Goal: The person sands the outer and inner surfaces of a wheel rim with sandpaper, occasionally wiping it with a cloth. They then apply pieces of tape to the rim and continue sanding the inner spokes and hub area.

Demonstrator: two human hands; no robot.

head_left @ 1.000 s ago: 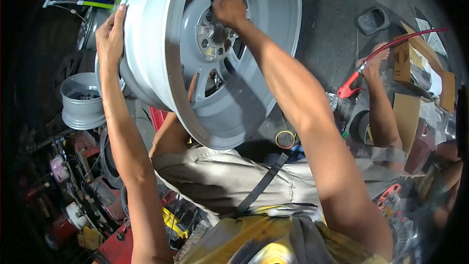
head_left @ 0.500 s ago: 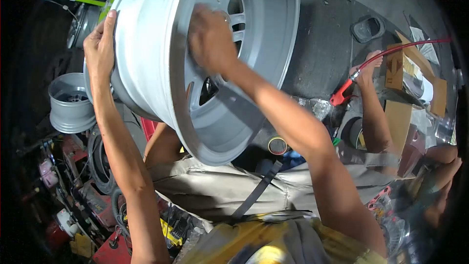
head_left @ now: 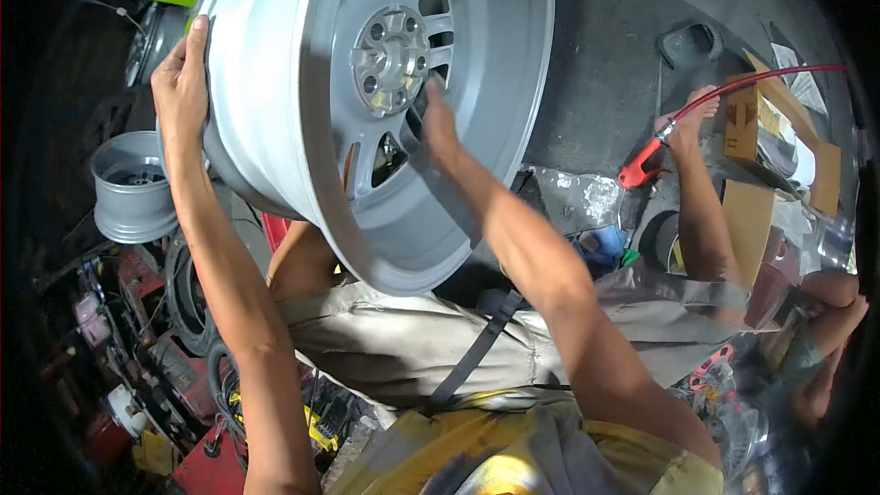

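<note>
A large silver-grey alloy wheel rim [head_left: 261,82] is tilted up in front of me, its open barrel facing right. My left hand [head_left: 181,82] grips its left edge, with the thumb pointing up along the outside. Inside the barrel, my right hand [head_left: 440,124] is beside the hub [head_left: 390,60] and the spokes. That hand is smeared by motion, and its fingers are partly hidden. Bolt holes show around the hub centre. The far left side of the rim is out of my sight.
Another silver wheel rim [head_left: 136,206] stands at left. A red air blow gun [head_left: 642,165] on a red hose [head_left: 761,78] is at right, by my bare foot [head_left: 689,119]. Beyond it are a cardboard box [head_left: 742,124] and a dark sandal [head_left: 689,46]. Tools and cables clutter the lower left.
My right hand has moved down and right from the hub, uncovering its bolt holes. The wheel rim has shifted slightly left and up in view. My left hand keeps its grip.
</note>
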